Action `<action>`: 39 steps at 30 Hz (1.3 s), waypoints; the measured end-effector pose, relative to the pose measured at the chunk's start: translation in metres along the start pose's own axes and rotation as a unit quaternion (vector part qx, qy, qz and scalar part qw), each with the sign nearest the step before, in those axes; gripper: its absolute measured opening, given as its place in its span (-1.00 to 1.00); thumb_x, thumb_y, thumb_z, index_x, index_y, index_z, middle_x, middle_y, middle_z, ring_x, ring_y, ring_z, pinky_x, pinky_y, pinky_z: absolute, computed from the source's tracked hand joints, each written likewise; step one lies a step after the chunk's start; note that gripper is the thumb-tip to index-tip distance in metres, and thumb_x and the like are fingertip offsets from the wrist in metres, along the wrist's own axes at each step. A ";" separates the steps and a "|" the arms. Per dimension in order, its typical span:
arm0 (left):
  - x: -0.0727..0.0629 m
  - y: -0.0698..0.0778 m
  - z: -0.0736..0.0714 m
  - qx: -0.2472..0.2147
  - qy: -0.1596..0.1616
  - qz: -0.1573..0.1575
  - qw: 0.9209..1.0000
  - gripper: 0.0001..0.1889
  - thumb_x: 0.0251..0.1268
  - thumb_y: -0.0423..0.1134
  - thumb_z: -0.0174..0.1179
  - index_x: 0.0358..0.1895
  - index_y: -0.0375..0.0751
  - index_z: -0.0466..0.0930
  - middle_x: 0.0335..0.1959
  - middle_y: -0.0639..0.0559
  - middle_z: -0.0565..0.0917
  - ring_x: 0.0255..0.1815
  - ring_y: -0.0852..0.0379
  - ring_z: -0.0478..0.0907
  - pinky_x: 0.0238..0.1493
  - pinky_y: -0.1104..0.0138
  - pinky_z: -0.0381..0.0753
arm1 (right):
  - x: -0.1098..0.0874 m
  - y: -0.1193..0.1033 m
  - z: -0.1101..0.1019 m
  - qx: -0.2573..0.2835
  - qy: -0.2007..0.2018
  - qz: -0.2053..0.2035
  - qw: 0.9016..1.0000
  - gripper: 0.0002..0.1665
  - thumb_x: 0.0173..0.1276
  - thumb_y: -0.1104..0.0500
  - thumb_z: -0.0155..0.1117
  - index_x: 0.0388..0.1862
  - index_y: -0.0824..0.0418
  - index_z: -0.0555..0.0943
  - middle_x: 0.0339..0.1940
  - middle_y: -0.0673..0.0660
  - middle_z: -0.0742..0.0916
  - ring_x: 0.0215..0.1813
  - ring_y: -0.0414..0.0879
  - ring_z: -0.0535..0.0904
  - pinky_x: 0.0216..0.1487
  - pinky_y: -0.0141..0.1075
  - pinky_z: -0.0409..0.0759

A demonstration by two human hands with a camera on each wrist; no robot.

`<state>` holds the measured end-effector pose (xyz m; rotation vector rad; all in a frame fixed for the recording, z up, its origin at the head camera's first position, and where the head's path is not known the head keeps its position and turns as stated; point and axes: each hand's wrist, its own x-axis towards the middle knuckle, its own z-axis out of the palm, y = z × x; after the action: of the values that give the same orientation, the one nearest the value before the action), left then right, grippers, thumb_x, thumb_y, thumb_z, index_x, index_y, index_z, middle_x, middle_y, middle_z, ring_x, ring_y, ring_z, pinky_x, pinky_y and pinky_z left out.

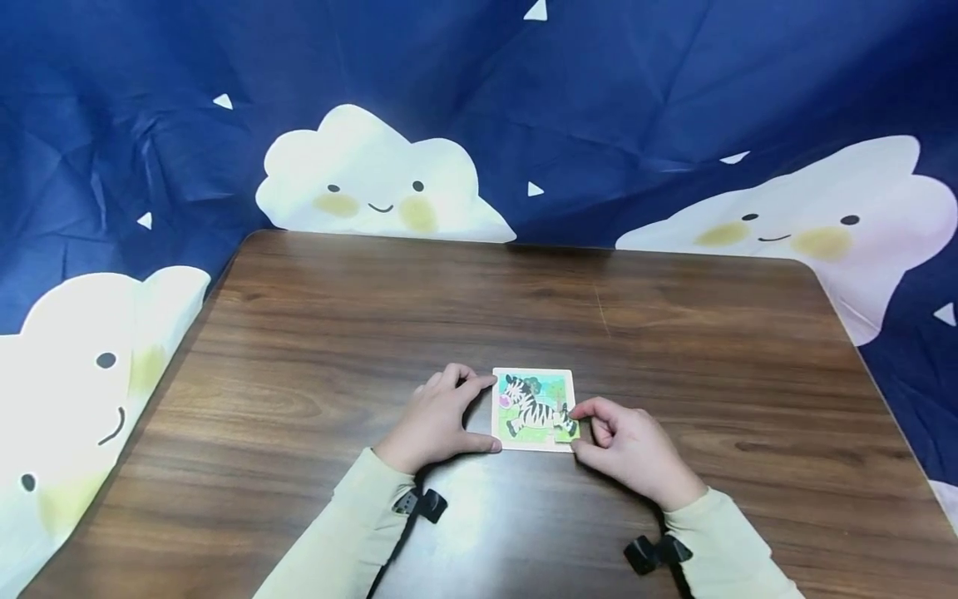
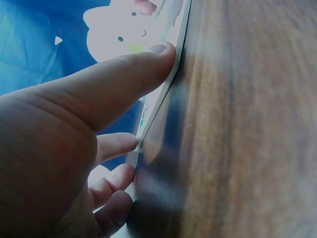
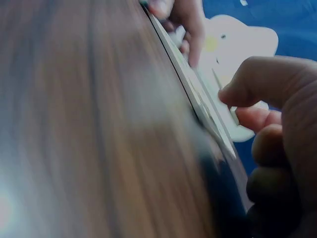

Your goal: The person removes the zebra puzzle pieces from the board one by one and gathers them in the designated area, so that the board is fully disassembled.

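Observation:
A square zebra puzzle (image 1: 527, 412) with a pale border lies flat on the table. Thumb and index finger of my left hand (image 1: 441, 416) are spread along its left side, one fingertip near each left corner. From close by, the left thumb (image 2: 133, 72) rests against the board's edge. At the lower right corner, my right hand (image 1: 636, 445) pinches a puzzle piece (image 1: 566, 430) showing the zebra's hind legs and green grass. This piece sits slightly askew, overlapping the board's right border. The right hand's other fingers (image 3: 270, 183) are curled in.
The brown wooden table (image 1: 337, 333) extends around the puzzle on all sides. Behind it hangs a blue cloth (image 1: 584, 100) printed with smiling white clouds and small triangles. Black straps with small devices (image 1: 659, 553) are on both wrists.

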<state>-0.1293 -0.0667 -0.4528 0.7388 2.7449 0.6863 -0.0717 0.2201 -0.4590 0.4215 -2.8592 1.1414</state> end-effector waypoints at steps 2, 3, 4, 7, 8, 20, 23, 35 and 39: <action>-0.001 0.000 0.000 0.003 -0.002 0.001 1.000 -0.02 -0.11 0.29 0.50 0.47 0.08 0.39 0.21 0.02 0.42 0.12 0.03 0.38 0.12 0.06 0.36 | 0.002 -0.007 0.005 -0.029 -0.008 -0.004 1.000 -0.70 0.02 0.17 0.47 -0.21 -0.03 0.68 -0.67 -0.31 0.27 -0.65 -0.42 0.12 -0.57 -0.41 0.20; -0.001 0.000 0.000 0.004 0.000 0.002 1.000 -0.02 -0.11 0.29 0.50 0.47 0.08 0.39 0.21 0.03 0.42 0.12 0.03 0.38 0.12 0.06 0.36 | 0.003 -0.009 0.006 -0.047 -0.007 -0.005 0.999 -0.70 0.01 0.15 0.46 -0.22 -0.04 0.68 -0.68 -0.32 0.27 -0.65 -0.42 0.12 -0.58 -0.42 0.18; -0.001 -0.001 0.000 0.005 0.001 0.003 1.000 -0.03 -0.11 0.29 0.50 0.47 0.07 0.39 0.21 0.02 0.42 0.12 0.03 0.38 0.11 0.05 0.36 | 0.004 -0.010 0.007 -0.059 -0.007 -0.004 0.998 -0.71 -0.01 0.14 0.45 -0.23 -0.05 0.68 -0.68 -0.33 0.27 -0.65 -0.42 0.12 -0.58 -0.41 0.16; -0.001 -0.001 0.000 0.006 0.003 0.004 1.000 -0.02 -0.11 0.29 0.50 0.47 0.06 0.39 0.21 0.02 0.42 0.11 0.02 0.38 0.11 0.04 0.37 | 0.006 -0.013 0.009 -0.079 -0.008 0.004 0.997 -0.71 -0.03 0.13 0.44 -0.25 -0.06 0.68 -0.69 -0.33 0.27 -0.66 -0.41 0.12 -0.59 -0.40 0.12; -0.001 -0.001 0.000 0.005 0.003 0.004 1.000 -0.02 -0.11 0.28 0.50 0.46 0.05 0.40 0.20 0.02 0.42 0.11 0.02 0.38 0.11 0.04 0.37 | 0.007 -0.013 0.009 -0.081 -0.009 0.007 0.997 -0.72 -0.03 0.13 0.44 -0.25 -0.06 0.68 -0.69 -0.33 0.27 -0.66 -0.40 0.12 -0.59 -0.40 0.12; 0.000 -0.001 -0.002 0.003 0.000 0.000 1.000 -0.02 -0.12 0.29 0.50 0.46 0.07 0.40 0.20 0.04 0.42 0.10 0.04 0.38 0.09 0.05 0.38 | 0.008 -0.013 0.006 -0.054 -0.032 0.016 0.998 -0.71 0.03 0.16 0.46 -0.19 0.03 0.71 -0.70 -0.29 0.28 -0.66 -0.41 0.12 -0.59 -0.41 0.14; -0.001 0.000 -0.003 0.001 0.000 0.000 1.000 -0.03 -0.12 0.28 0.51 0.46 0.06 0.40 0.19 0.03 0.42 0.09 0.03 0.39 0.08 0.05 0.38 | 0.008 -0.014 0.005 -0.045 -0.036 0.018 0.998 -0.70 0.04 0.16 0.46 -0.18 0.04 0.73 -0.69 -0.28 0.29 -0.65 -0.41 0.12 -0.59 -0.41 0.14; -0.001 0.000 -0.002 0.003 -0.001 -0.002 1.000 -0.03 -0.12 0.28 0.51 0.46 0.07 0.40 0.20 0.04 0.43 0.09 0.04 0.39 0.07 0.07 0.39 | 0.008 -0.012 0.003 -0.018 -0.039 0.026 0.999 -0.68 0.09 0.17 0.48 -0.12 0.03 0.73 -0.67 -0.25 0.36 -0.64 -0.39 0.20 -0.56 -0.40 0.19; -0.001 0.000 -0.002 0.003 0.000 -0.001 1.000 -0.03 -0.12 0.28 0.51 0.46 0.06 0.40 0.19 0.04 0.43 0.09 0.04 0.39 0.06 0.07 0.38 | 0.009 -0.012 0.007 -0.018 -0.017 0.009 1.000 -0.75 0.14 0.19 0.48 -0.17 -0.02 0.75 -0.68 -0.27 0.36 -0.64 -0.39 0.21 -0.58 -0.40 0.19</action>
<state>-0.1295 -0.0682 -0.4511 0.7368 2.7493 0.6768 -0.0763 0.2050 -0.4548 0.4181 -2.9130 1.0939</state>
